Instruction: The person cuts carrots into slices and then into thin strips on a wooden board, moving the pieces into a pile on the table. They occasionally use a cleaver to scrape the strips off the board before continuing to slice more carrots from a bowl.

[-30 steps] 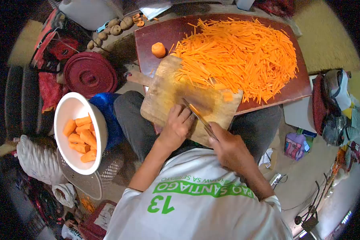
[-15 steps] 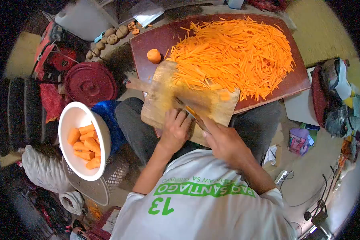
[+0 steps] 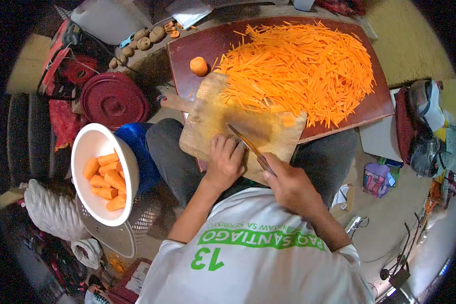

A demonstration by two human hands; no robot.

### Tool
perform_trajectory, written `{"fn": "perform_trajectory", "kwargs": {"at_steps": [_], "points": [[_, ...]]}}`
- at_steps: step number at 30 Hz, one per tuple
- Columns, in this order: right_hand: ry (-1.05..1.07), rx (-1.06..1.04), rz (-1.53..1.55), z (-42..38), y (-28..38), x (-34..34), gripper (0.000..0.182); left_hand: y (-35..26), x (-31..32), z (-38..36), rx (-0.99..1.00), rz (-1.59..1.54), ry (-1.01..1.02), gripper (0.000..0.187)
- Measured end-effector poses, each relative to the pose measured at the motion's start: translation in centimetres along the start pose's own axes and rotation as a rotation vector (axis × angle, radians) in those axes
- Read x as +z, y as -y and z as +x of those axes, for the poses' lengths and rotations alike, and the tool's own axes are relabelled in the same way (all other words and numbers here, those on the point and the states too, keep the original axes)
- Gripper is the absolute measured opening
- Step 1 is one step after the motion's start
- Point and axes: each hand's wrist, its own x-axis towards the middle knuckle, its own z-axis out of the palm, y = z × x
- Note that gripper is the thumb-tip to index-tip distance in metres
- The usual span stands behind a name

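My right hand [image 3: 288, 183] grips a knife [image 3: 244, 142] whose blade lies across a wooden cutting board [image 3: 207, 114] on my lap. My left hand [image 3: 224, 162] presses down on a carrot piece beside the blade; the piece is mostly hidden under the fingers. Beyond the board, a large heap of carrot strips [image 3: 301, 66] covers a dark red tray [image 3: 187, 45]. A carrot stub [image 3: 198, 66] stands on the tray's left side.
A white bowl [image 3: 88, 147] with several peeled carrot chunks [image 3: 106, 180] sits at my left on a mesh basket. A dark red lid [image 3: 114, 99], small potatoes [image 3: 137, 43], a white jug and bags lie around. Clutter and cables fill the right floor.
The knife has shifted slightly back and forth along the board while the left hand stays on the carrot piece. The view wobbled a little.
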Motion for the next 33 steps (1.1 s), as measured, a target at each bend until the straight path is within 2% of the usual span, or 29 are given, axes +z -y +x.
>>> {"fn": "perform_trajectory", "kwargs": {"at_steps": [6, 9, 12, 15, 18, 21, 24, 27, 33], "points": [[0.055, -0.001, -0.007, 2.2, 0.5, -0.7, 0.039, 0.6, 0.4, 0.1, 0.016, 0.018, -0.038, 0.047], [0.154, 0.156, 0.039, 1.1, 1.7, -1.7, 0.037, 0.4, 0.4, -0.2, -0.006, 0.006, -0.052, 0.045], [0.116, 0.128, 0.007, 2.5, 1.1, -0.7, 0.037, 0.4, 0.7, -0.3, -0.006, -0.005, -0.079, 0.043], [0.024, -0.032, 0.026, 3.1, 0.4, -0.2, 0.038, 0.6, 0.7, -0.5, -0.035, -0.034, -0.070, 0.041], [0.154, 0.153, 0.040, 1.8, 1.5, -1.6, 0.039, 0.7, 0.9, -0.6, -0.046, -0.033, -0.094, 0.040], [0.046, 0.060, -0.019, 1.7, 0.3, 0.2, 0.039, 0.4, 1.0, -0.6, -0.050, -0.044, -0.104, 0.038], [0.068, 0.037, 0.045, 2.9, 0.8, -0.6, 0.036, 0.2, 0.8, -0.3, -0.041, -0.032, -0.113, 0.036], [0.129, 0.125, 0.049, 2.2, 1.4, -1.3, 0.037, 0.4, 0.7, -0.2, -0.066, -0.027, -0.122, 0.033], [0.119, 0.075, -0.004, 2.4, 1.0, -0.2, 0.038, 0.5, 1.2, -0.5, -0.114, -0.082, -0.117, 0.030]]}}
